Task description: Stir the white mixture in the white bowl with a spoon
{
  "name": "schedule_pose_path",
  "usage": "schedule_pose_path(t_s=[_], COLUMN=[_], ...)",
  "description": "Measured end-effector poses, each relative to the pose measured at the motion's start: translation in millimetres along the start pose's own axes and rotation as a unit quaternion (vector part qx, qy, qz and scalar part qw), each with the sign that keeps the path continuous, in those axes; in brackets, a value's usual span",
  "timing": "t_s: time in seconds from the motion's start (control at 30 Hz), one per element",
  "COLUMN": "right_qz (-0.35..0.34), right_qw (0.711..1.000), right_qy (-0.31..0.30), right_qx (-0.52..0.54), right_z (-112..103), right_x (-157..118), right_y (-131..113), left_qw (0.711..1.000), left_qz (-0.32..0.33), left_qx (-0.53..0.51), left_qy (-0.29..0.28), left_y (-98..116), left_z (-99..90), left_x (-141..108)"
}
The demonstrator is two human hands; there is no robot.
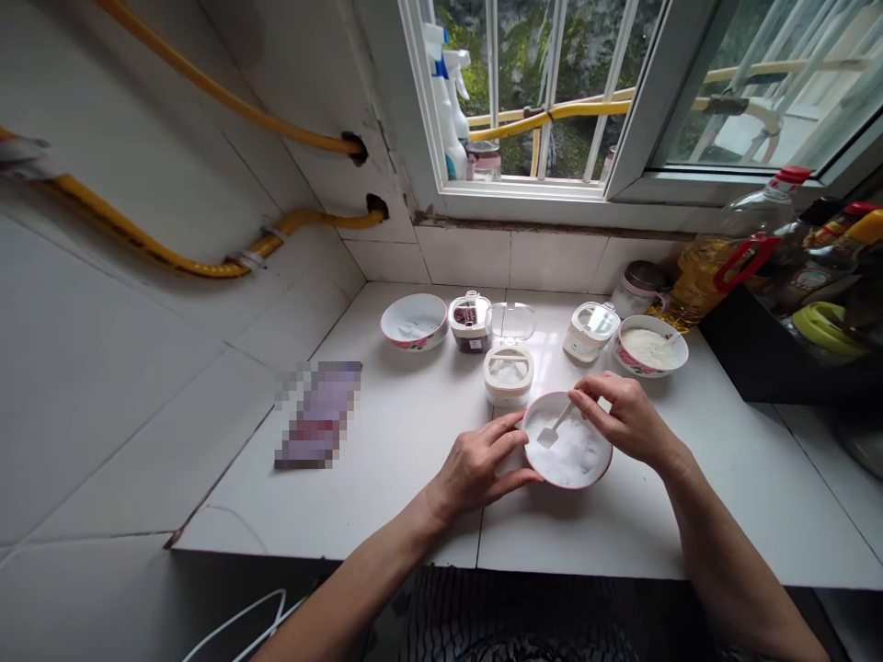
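My left hand [483, 464] grips the left rim of a bowl [605, 464] that holds white granules [576, 455]. In my right hand [621, 414] is the handle of a small white spoon [550, 436], pinched between thumb and fingers. The spoon's head is over the granules inside the bowl. Just behind the bowl stands a small seasoning jar [508, 382] with white contents, its clear lid [514, 322] flipped up. A second jar [470, 322] with dark reddish contents is beside that lid.
A flowered bowl [414, 324] with some white contents sits back left. Back right are a lidded jar [591, 331], a bowl of pale powder [649, 349], an oil bottle [696, 271] and a black rack [751, 359]. A blurred flat item [321, 414] lies at left.
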State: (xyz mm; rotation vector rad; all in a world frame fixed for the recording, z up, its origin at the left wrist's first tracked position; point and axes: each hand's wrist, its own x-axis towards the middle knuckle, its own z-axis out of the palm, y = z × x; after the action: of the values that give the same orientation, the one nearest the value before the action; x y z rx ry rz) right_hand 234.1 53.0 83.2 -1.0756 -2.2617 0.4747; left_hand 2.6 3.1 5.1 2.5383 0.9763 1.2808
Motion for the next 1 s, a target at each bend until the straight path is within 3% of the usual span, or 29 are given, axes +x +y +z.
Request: schedule_pose_path(t_s=[0.13,0.3,0.47,0.7,1.0], right_qz=[0.022,0.028,0.017,0.074,0.032], right_qw=[0.999,1.0,0.999,0.997,0.994], right_qy=[-0.022,-0.006,-0.045,-0.025,-0.095], right_qx=[0.007,-0.007,0.002,0.018,0.037], right_z=[4,12,20,9,8], right_x=[1,1,0,1,2], right_y=[-3,-6,-8,-3,-8], left_qw=[1.0,1.0,1.0,1.0,1.0], left_qz=[-0.006,-0.004,-0.002,-0.002,0.0], left_qx=[-0.011,-0.011,-0.004,-0.002,0.006], left_qy=[-0.009,-0.008,-0.004,-0.001,0.0], left_y=[-1,-1,-1,0,-1], left_z=[-0.2,-0.1,-0.2,0.0,0.6], left_x=[-2,-2,-1,-1,-2])
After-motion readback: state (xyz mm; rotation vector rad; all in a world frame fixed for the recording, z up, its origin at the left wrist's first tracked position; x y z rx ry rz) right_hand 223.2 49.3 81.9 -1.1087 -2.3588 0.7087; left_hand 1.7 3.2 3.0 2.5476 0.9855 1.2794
